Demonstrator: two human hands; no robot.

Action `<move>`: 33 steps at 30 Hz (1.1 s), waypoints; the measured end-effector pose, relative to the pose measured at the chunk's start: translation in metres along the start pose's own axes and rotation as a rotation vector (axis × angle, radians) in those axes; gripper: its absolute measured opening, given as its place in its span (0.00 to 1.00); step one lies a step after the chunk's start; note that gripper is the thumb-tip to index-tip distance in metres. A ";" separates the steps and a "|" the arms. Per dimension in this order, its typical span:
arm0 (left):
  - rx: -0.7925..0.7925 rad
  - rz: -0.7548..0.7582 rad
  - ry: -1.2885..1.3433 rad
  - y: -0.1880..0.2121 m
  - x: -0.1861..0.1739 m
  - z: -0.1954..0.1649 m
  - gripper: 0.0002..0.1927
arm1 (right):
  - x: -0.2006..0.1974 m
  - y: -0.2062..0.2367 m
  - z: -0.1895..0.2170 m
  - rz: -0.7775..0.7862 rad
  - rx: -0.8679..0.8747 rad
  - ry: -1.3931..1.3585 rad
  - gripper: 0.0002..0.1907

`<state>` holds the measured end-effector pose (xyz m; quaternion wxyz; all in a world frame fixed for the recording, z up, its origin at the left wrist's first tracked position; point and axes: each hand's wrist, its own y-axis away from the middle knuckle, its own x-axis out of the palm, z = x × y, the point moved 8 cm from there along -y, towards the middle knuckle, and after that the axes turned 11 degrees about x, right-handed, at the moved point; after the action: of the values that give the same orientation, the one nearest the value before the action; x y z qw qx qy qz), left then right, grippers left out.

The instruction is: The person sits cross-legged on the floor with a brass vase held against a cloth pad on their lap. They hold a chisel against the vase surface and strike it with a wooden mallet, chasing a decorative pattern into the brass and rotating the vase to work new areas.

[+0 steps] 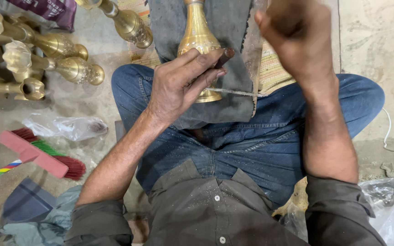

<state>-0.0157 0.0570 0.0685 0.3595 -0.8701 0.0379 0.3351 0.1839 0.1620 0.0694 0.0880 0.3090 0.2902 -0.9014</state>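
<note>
A brass vase [199, 35] lies on a dark grey cloth [226, 20] spread over my crossed legs, its base toward me. My left hand [183, 82] rests over the vase's lower part and grips a thin metal tool with a dark reddish handle [225, 57]; the tool's blade runs to the right across the cloth. My right hand [297, 38] is raised above the cloth, fingers closed, blurred; I cannot tell whether it holds anything.
Several finished brass vases [71, 68] lie on the floor at the left, another brass vase [128, 25] at the top. A pink brush with red and green bristles [42, 157], crumpled plastic [69, 127] and a white cable [388, 136] lie around me.
</note>
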 end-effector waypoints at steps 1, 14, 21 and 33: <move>-0.006 0.009 -0.010 0.000 0.000 0.000 0.21 | -0.002 0.000 0.001 -0.014 -0.003 0.004 0.11; 0.007 0.019 0.037 -0.001 -0.001 0.001 0.18 | -0.001 -0.009 0.036 -0.042 -0.142 0.201 0.09; -0.002 0.044 0.006 -0.003 -0.001 0.000 0.15 | 0.003 -0.001 0.039 -0.032 -0.302 0.351 0.17; -0.004 0.062 0.048 -0.004 -0.003 0.000 0.21 | 0.007 0.007 -0.001 0.019 -0.157 -0.044 0.18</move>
<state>-0.0170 0.0597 0.0729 0.3464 -0.8769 0.0728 0.3254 0.1810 0.1572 0.0608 0.1266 0.2842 0.3549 -0.8816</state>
